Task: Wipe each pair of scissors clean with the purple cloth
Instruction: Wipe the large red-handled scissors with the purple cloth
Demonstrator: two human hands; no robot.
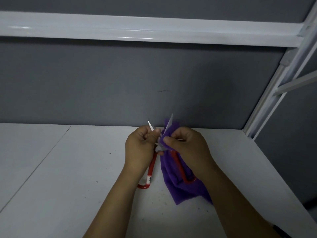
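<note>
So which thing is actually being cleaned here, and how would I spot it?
Look at the white table below the grey wall, where both hands meet. Between the left hand and right hand is a pair of scissors, blades open and pointing up. Its red loop handles set it apart from the purple cloth draped around one blade.

The scissors (151,170) were held above the tabletop (68,177), blades spread and pointing toward the back wall (137,79). The left hand (139,148) held the left blade; the right hand (188,150) pressed the cloth (180,186) around the right blade, cloth hanging beneath.
</note>
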